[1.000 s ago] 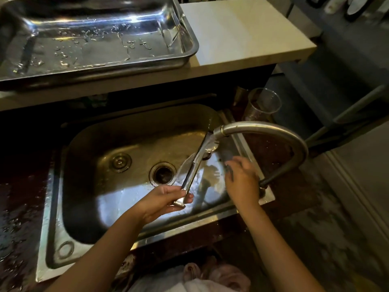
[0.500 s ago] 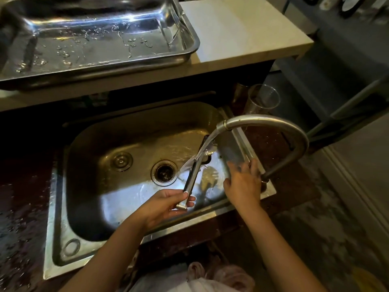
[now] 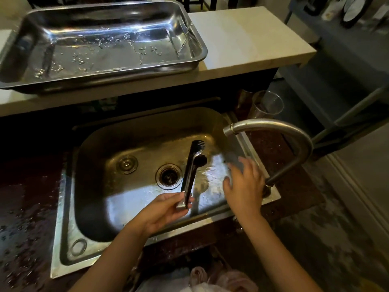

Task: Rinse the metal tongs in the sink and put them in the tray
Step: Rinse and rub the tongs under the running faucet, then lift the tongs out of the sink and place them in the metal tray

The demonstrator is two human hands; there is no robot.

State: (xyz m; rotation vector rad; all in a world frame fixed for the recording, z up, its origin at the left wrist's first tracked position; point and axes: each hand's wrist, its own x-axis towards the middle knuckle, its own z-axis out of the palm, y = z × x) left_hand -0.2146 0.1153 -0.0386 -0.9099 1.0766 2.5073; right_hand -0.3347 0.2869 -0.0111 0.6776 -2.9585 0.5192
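The fingers (image 3: pixel 179 197) of the left hand (image 3: pixel 166 209) pinch the hinge end of the metal tongs (image 3: pixel 190 171), thumb on one side, fingertips on the other. The tongs angle out over the sink (image 3: pixel 67 245), arms close together, forked tips just left of the faucet (image 3: pixel 280 131) spout. The right hand (image 3: pixel 244 184) hangs near the faucet's base with its fingers spread, gripping nothing. I judge the rinse nearly done; no stream is clearly visible. Next comes a lift up and back to the tray (image 3: pixel 200 57), a shallow, shiny steel pan beaded with droplets. Slim, slick metal wants a firm pinch.
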